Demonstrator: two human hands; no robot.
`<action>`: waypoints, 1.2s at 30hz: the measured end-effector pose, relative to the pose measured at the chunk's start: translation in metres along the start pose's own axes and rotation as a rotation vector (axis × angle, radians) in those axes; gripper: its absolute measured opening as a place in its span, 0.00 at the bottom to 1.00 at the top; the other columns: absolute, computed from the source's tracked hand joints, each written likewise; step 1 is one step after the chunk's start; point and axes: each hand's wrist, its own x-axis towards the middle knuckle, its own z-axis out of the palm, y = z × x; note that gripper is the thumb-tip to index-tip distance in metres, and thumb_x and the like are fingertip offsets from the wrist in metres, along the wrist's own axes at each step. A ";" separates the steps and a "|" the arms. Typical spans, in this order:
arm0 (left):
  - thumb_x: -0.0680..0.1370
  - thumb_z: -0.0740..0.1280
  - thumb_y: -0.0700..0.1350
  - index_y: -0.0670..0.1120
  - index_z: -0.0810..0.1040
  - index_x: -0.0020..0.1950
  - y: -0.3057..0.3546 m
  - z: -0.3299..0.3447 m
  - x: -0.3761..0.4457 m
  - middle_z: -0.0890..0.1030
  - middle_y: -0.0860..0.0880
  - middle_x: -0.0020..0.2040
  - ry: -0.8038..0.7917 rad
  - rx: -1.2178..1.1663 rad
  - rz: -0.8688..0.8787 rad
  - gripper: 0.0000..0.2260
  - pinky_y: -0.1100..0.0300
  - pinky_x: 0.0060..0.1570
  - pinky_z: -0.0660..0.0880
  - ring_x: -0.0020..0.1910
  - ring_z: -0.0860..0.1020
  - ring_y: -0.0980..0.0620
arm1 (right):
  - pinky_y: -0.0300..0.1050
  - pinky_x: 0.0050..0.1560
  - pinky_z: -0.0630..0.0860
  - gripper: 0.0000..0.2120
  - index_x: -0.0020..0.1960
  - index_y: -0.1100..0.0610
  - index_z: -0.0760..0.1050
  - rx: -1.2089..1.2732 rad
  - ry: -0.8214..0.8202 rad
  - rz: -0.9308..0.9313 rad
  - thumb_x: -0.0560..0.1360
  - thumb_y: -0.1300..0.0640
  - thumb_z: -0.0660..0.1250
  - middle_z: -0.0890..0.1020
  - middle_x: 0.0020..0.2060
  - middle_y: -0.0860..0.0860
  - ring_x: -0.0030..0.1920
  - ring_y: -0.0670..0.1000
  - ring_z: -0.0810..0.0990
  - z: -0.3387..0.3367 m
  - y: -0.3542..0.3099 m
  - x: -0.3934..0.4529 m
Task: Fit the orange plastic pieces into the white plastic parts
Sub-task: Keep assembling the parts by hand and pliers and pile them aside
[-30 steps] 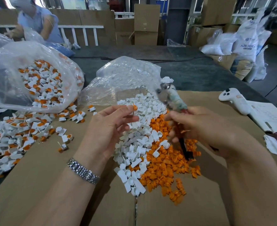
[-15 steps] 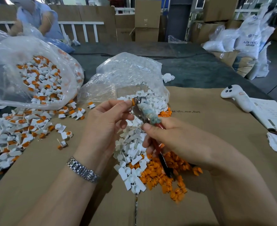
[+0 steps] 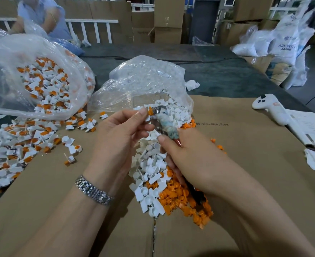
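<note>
My left hand [image 3: 119, 138] pinches a small white part with an orange piece [image 3: 150, 110] in it, held up over the cardboard. My right hand [image 3: 188, 160] grips a pair of pliers [image 3: 162, 119] whose cloth-wrapped metal jaws press against that orange piece. Below the hands lies a heap of loose white parts [image 3: 149, 169] and beside it a heap of loose orange pieces [image 3: 182, 199]. The pliers' dark handles run down under my right palm.
A clear bag [image 3: 143, 84] of white parts lies open behind the hands. A bigger clear bag [image 3: 32, 75] and a spill of fitted white-and-orange parts [image 3: 19, 138] lie at left. A white controller [image 3: 269, 110] and papers sit at right. A person sits at the back left.
My right hand has brought the pliers from the right over to the piece in my left hand, and the jaws now touch it. My left hand stayed roughly in place.
</note>
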 end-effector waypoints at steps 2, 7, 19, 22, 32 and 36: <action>0.70 0.76 0.42 0.42 0.82 0.41 0.000 -0.001 0.000 0.83 0.47 0.35 0.007 0.001 0.006 0.06 0.66 0.33 0.78 0.34 0.83 0.53 | 0.62 0.40 0.79 0.20 0.45 0.59 0.74 -0.035 0.031 0.001 0.84 0.43 0.57 0.76 0.32 0.56 0.30 0.55 0.73 0.002 0.001 0.001; 0.72 0.76 0.43 0.42 0.82 0.41 0.002 -0.003 0.003 0.84 0.45 0.38 -0.005 0.015 0.009 0.05 0.66 0.34 0.78 0.35 0.83 0.52 | 0.46 0.33 0.78 0.23 0.51 0.60 0.77 0.166 -0.130 0.025 0.83 0.41 0.57 0.83 0.33 0.56 0.31 0.56 0.83 -0.008 0.011 0.005; 0.78 0.73 0.41 0.49 0.81 0.46 0.011 -0.038 0.022 0.83 0.51 0.41 0.425 0.978 0.324 0.03 0.56 0.40 0.78 0.42 0.82 0.51 | 0.51 0.40 0.76 0.21 0.48 0.50 0.75 -0.320 0.295 0.171 0.78 0.32 0.60 0.81 0.40 0.52 0.39 0.52 0.80 -0.060 0.067 0.028; 0.78 0.70 0.40 0.48 0.81 0.52 0.010 -0.048 0.029 0.79 0.47 0.53 0.473 1.319 0.365 0.05 0.55 0.39 0.72 0.47 0.78 0.46 | 0.56 0.53 0.77 0.25 0.56 0.55 0.74 -0.500 0.317 0.323 0.77 0.33 0.61 0.78 0.50 0.54 0.51 0.57 0.78 -0.058 0.084 0.039; 0.80 0.70 0.42 0.55 0.83 0.58 -0.013 -0.031 0.025 0.81 0.54 0.57 -0.166 1.526 0.216 0.10 0.59 0.52 0.79 0.53 0.79 0.55 | 0.61 0.63 0.70 0.29 0.63 0.56 0.75 -0.675 0.296 0.383 0.78 0.32 0.60 0.74 0.63 0.59 0.66 0.62 0.69 -0.043 0.101 0.051; 0.80 0.71 0.43 0.54 0.82 0.52 -0.016 -0.033 0.027 0.82 0.55 0.53 -0.119 1.503 0.253 0.05 0.69 0.43 0.71 0.49 0.77 0.57 | 0.61 0.62 0.69 0.30 0.64 0.55 0.73 -0.674 0.286 0.386 0.78 0.31 0.57 0.72 0.65 0.58 0.67 0.61 0.67 -0.042 0.101 0.051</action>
